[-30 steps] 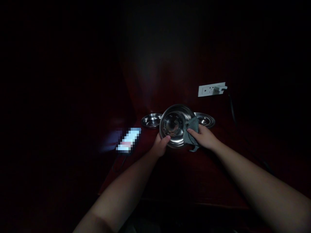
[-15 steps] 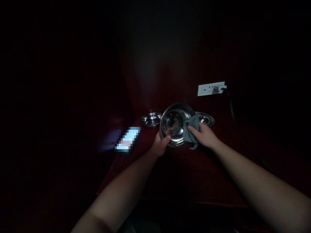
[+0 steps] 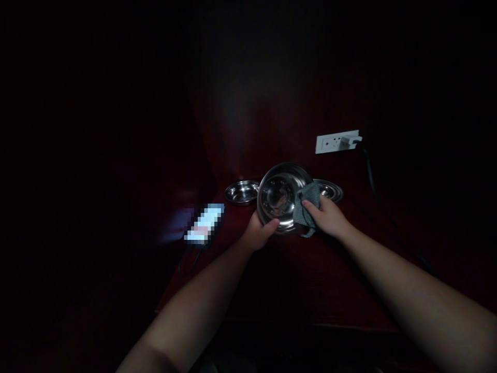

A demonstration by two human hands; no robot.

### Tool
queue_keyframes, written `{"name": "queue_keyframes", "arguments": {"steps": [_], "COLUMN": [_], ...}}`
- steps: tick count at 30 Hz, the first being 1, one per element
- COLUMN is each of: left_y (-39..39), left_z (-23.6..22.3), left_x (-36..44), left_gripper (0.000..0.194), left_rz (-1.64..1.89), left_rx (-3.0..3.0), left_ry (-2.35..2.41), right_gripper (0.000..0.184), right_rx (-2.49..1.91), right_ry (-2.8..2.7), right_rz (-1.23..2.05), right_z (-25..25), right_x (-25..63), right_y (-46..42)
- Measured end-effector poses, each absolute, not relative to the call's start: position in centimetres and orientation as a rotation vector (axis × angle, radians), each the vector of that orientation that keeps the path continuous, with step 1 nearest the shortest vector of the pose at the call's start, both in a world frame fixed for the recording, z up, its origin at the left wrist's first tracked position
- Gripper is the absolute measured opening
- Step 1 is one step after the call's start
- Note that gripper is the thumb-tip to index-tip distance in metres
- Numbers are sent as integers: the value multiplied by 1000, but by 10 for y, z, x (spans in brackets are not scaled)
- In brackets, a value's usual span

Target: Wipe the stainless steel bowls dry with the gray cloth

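Observation:
A shiny steel bowl (image 3: 277, 194) is held up over the dark red table, tilted so that its inside faces me. My left hand (image 3: 259, 231) grips its lower left rim, thumb over the edge and the other fingers hidden behind. On the opposite side, my right hand (image 3: 326, 213) pinches a grey-green cloth (image 3: 307, 206) against the right rim of the bowl. Part of the cloth hangs below the thumb. Behind the bowl to the left lies a shallow steel dish (image 3: 241, 192); to the right, partly covered by cloth and hand, sits another steel dish (image 3: 333, 191).
A lit phone (image 3: 204, 224), its screen blurred, stands at the table's left side with a thin cable below it. On the back wall is a white socket (image 3: 330, 143) with a plug in it, and a dark cord (image 3: 370, 173) runs down to the right. The surroundings are very dark.
The bowl has shifted very slightly right and up. My left thumb sits a little further right along the rim, and the cloth in my right hand has moved slightly.

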State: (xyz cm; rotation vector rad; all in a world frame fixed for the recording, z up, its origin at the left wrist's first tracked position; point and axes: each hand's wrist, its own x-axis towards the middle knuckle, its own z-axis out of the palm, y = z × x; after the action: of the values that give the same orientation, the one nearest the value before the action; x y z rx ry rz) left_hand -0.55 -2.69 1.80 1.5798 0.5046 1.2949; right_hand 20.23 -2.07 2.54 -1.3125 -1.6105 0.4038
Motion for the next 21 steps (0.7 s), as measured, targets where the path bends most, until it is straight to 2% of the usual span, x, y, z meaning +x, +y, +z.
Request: {"name": "queue_keyframes", "arguments": {"steps": [5,10,17,21], "left_y": [-26,-26,-23,-24], "left_z": [15,12,12,12], "left_x": [-7,-7,-5,-3], "left_gripper": [66,78,66,67], "left_rz": [1123,1221,1203,1213], "left_rx": [1558,1444,1385,1405], "left_ry": [444,436,553,583], "right_gripper": [27,25,25,25], "right_rx": [-1335,-1370,-1338,-1326], "right_ry": [-1498,-1431,-1468,-1478], "right_rz": [197,124,187,181], "right_z": [31,30,27,29], "right_x": [206,211,210,208], "right_y": [-20,-17,-17,-18]}}
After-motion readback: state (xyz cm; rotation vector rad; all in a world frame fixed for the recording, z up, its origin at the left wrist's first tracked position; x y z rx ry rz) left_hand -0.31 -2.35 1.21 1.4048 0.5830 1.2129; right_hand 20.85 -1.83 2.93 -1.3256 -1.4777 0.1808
